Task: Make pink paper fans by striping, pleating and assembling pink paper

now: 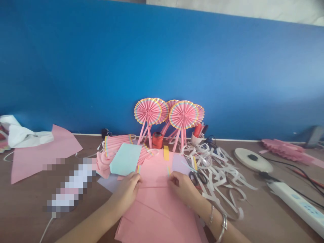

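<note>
A pink sheet of paper point(154, 173) with thin striped edges at both sides lies in front of me, a straight crease or edge running across its near side. At its left edge is my left hand point(131, 184), fingers closed on the paper. My right hand point(180, 184) pinches the opposite edge, its fingers curled; bracelets hang on that wrist. Under and nearer than the sheet is a stack of pink paper point(162, 216). Beyond the left hand rests a mint-green sheet point(126, 159). Black-handled scissors point(198, 178) lie just past the right hand.
Round pleated pink paper fans point(184, 114) stand against the blue partition point(162, 60). Curled white paper strips point(220, 172) heap up at right, near a power strip point(298, 206) and a round white disc point(253, 160). A large pink sheet point(43, 155) lies far left.
</note>
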The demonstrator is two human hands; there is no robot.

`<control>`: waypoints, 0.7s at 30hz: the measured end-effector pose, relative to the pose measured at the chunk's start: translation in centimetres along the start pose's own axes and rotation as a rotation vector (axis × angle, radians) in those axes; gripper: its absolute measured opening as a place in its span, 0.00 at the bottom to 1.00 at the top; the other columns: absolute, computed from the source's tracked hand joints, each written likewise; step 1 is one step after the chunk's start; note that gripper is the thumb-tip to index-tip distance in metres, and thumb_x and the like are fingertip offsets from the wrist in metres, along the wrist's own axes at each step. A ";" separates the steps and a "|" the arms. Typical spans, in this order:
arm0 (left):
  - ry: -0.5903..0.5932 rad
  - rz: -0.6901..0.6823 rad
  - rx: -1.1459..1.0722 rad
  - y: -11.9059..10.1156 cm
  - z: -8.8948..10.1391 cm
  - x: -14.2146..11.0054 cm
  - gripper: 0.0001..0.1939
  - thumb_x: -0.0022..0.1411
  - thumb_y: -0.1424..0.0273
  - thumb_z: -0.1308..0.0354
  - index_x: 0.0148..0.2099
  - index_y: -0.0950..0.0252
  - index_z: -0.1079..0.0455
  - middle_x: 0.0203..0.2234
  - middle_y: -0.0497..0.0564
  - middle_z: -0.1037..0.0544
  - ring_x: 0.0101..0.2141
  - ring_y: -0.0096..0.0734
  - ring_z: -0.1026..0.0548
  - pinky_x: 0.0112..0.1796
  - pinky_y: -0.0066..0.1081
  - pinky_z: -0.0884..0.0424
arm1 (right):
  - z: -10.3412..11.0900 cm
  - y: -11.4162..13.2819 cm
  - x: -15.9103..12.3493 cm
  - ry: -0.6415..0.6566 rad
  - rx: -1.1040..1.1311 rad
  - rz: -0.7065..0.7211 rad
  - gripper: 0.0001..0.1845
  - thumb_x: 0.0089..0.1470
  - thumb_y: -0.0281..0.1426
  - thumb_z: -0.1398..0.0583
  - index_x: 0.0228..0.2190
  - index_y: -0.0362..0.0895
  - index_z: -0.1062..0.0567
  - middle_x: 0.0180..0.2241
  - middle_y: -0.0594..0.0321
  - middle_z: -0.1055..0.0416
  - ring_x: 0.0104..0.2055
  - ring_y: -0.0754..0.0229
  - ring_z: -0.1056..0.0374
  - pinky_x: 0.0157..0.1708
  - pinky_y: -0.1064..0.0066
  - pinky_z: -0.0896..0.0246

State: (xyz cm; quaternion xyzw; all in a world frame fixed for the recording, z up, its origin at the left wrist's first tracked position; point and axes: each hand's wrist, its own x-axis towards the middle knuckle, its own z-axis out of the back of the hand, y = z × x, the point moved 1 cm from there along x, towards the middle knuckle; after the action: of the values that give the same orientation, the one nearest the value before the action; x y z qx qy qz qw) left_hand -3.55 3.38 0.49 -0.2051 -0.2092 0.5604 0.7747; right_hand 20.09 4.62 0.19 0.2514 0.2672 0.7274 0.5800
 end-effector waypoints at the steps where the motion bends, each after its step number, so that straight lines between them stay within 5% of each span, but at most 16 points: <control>1: 0.003 0.000 0.003 0.0 0.0 0.0 0.10 0.60 0.78 0.56 0.34 0.63 0.34 0.33 0.52 0.27 0.36 0.36 0.28 0.37 0.33 0.35 | 0.0 0.0 0.0 0.000 -0.003 0.005 0.06 0.44 0.23 0.47 0.22 0.42 0.31 0.19 0.66 0.34 0.23 0.65 0.39 0.24 0.76 0.50; 14: 0.059 0.004 0.105 -0.1 0.0 0.0 0.11 0.62 0.79 0.56 0.34 0.64 0.35 0.33 0.51 0.28 0.36 0.33 0.29 0.37 0.31 0.36 | 0.1 0.3 0.1 -0.002 -0.083 0.023 0.06 0.43 0.21 0.46 0.21 0.42 0.32 0.20 0.67 0.35 0.24 0.65 0.40 0.24 0.75 0.51; 21: -0.028 -0.225 0.475 -1.0 -0.1 -0.5 0.20 0.61 0.83 0.56 0.48 0.59 0.33 0.39 0.51 0.32 0.40 0.36 0.33 0.37 0.31 0.38 | 0.3 0.8 -0.7 -0.021 -0.280 0.244 0.13 0.50 0.20 0.48 0.37 0.43 0.30 0.33 0.61 0.34 0.31 0.62 0.37 0.30 0.72 0.45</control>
State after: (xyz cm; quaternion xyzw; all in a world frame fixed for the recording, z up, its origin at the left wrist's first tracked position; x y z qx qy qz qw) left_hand -2.82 2.57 0.88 0.0150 -0.1039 0.5068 0.8556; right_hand 19.86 3.85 0.97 0.2066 0.1249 0.8198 0.5193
